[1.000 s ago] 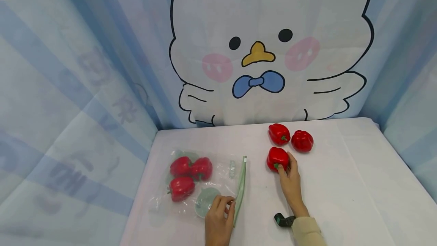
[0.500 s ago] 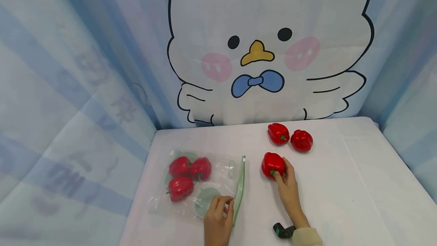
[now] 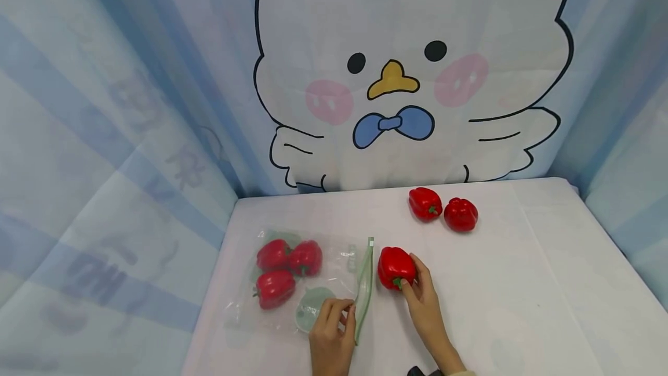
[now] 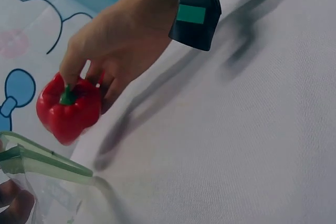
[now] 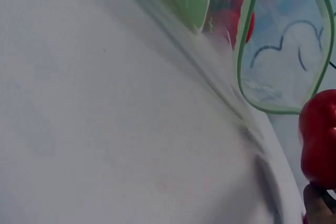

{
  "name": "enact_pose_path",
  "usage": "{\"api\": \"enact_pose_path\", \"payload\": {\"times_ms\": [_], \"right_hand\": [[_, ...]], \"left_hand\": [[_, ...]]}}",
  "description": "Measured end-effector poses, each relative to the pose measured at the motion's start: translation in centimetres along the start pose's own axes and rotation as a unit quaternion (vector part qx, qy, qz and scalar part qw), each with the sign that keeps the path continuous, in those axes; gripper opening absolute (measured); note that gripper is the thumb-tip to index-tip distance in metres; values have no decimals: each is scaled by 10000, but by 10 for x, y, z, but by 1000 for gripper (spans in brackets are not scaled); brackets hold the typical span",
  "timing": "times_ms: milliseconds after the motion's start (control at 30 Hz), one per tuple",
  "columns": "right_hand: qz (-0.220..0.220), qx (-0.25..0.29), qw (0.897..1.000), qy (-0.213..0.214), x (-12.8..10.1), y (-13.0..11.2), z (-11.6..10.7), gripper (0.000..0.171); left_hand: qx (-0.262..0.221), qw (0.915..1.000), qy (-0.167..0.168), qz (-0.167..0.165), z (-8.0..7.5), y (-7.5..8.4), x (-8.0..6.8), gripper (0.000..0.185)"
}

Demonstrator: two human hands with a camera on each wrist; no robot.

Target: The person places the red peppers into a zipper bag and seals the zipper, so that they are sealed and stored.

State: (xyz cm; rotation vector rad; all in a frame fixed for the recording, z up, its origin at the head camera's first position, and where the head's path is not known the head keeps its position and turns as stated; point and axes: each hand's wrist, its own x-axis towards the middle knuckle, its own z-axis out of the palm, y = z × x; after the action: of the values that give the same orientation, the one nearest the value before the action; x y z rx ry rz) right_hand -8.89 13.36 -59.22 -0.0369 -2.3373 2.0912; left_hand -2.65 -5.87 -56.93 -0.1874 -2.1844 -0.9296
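text: none legible; backdrop [image 3: 172,167] characters: too faint to read

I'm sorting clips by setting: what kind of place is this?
Probably a staged recording booth, not a kitchen: a cartoon bird backdrop hangs behind a white-clothed table holding only red peppers and a clear zip bag.

Hand and arm pose: both hands low, forearms entering from the near edge.

The left hand [image 3: 330,335] lies knuckles up, fingers curled inward, with thumb and fingertips pinched together at its far right side. The right hand [image 3: 421,300] extends forward and to the left from the wrist, palm down, fingers bent at the tips and spread in a grasp. A dark band with a green patch is strapped around the right wrist [image 4: 193,9]. A pale sleeve cuff shows behind it.
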Motion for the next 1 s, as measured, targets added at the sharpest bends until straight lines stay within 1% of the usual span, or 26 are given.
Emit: {"api": "enact_pose_path", "payload": {"times_ms": [133,367,533,700,833,1000], "right_hand": [[-151,115,9998,-63,-5,0,7,61],[-317,31,9994,-117,-14,2,15,60],[-480,-212,9985,-161,-16,2,22,60],[-524,-511,9971,-187,-18,2,31,61],[-595,-764,9951,-222,-19,2,38,62],[-729,-868,9930,-328,-19,1,46,62]], "left_hand": [[53,9999,-82,-140,-1,1,0,27],[-19,10000,18,11,-1,1,1,27],[12,10000,-56,-73,0,1,0,26],[46,9997,-170,-195,0,1,-1,24],[18,9998,-167,-131,-1,1,-1,24],[-47,9998,-178,-77,-1,0,-1,26]]}}
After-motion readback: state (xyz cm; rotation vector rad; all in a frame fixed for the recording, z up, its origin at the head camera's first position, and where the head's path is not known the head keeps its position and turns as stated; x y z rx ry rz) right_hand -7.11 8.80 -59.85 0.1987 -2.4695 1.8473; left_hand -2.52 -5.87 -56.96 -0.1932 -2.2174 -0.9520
